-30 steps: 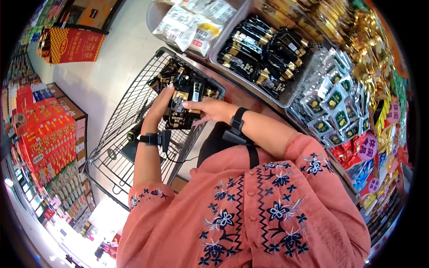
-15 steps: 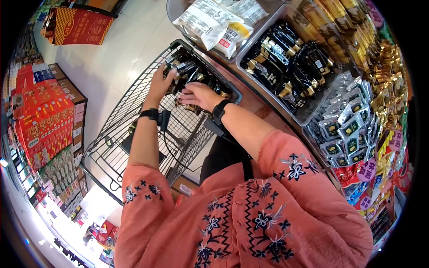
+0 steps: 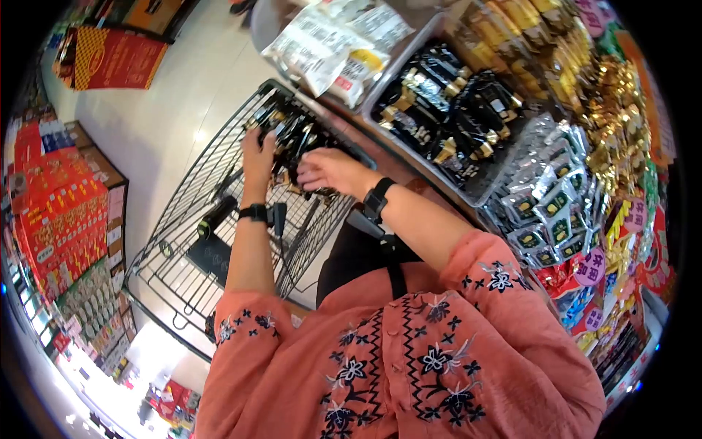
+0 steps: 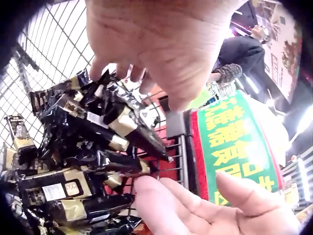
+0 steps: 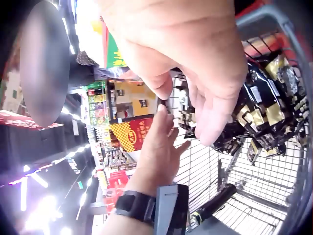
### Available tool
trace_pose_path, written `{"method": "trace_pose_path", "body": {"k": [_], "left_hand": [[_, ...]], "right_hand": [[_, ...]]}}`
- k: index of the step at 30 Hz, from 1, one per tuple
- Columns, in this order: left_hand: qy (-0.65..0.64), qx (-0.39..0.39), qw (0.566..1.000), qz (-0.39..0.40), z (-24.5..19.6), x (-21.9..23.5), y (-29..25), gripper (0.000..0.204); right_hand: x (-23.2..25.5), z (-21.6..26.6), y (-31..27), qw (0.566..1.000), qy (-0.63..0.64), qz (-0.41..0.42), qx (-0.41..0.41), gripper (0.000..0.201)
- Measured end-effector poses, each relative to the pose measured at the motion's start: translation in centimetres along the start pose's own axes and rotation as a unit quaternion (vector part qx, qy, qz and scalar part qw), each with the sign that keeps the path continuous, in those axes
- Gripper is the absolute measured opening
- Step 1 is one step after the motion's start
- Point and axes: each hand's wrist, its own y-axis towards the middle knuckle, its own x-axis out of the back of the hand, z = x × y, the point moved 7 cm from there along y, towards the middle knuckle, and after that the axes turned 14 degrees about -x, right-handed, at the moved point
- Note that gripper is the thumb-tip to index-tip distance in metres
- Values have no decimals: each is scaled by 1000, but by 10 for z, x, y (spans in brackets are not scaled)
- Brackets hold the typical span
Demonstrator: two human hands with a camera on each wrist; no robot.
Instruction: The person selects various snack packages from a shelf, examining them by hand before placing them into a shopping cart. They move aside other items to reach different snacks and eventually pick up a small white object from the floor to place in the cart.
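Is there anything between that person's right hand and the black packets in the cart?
Nothing visible stands in the way: the right hand is close by the black packets in the cart. The left hand is off to one side.

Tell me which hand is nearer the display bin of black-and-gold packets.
Right. The right hand is over the shopping cart, toward the display bin; the left hand is farther from it, over the cart's opposite side.

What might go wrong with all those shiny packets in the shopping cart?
The loosely heaped, glossy black-and-gold packets might slide over one another. A packet corner could catch in the gaps of the grey wire shopping cart. The black cylindrical object lying in it might roll if the cart moves.
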Motion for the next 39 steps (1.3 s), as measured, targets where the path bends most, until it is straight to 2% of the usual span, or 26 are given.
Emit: {"method": "trace_pose_path", "body": {"k": [2,5,6,8,9,11,14,16,18,21,22,23,24,27,31,34,37,39], "left_hand": [[-30,50,998,1,-15,19,3,55],[-170,42,984,-46,-108,54,9,53],[-228,48,971,-48,-139,57,12,50],[-268,-12,963,5,-197,49,22,48],[-251,-66,965,38,-232,41,29,47],[-213,-165,957,103,-298,23,43,47],[-132,-311,925,175,-364,-32,81,50],[-105,-378,883,258,-412,-88,110,55],[-53,-437,856,273,-420,-136,128,56],[57,-459,825,326,-415,-196,145,54],[63,-493,806,322,-409,-213,149,54],[106,-473,800,353,-394,-234,156,52],[149,-452,793,382,-387,-246,161,51],[206,-506,705,453,-379,-262,155,48],[259,-552,661,438,-380,-269,152,53],[300,-475,696,447,-381,-272,160,64],[308,-370,723,496,-403,-250,154,74],[265,-364,751,483,-401,-245,152,79]], "right_hand": [[-14,11,-36,999,-42,17,-1,42],[-24,26,-95,997,-50,56,2,39],[-21,33,-115,998,-49,43,24,38],[-13,45,-156,996,-44,17,69,37],[-4,49,-172,996,-23,25,87,38],[14,58,-201,991,3,-25,133,37],[39,66,-233,974,69,-80,203,33],[68,65,-241,949,143,-90,266,30],[78,67,-245,943,168,-91,272,27],[89,68,-248,937,165,-89,295,25],[92,66,-247,937,168,-99,291,25],[95,66,-245,936,169,-109,289,25],[99,67,-243,935,169,-118,287,25],[106,64,-237,932,181,-117,291,28],[107,65,-236,937,177,-103,283,30],[106,65,-234,941,175,-101,272,30],[106,65,-233,943,173,-102,265,30],[108,65,-231,943,180,-96,264,30]]}}
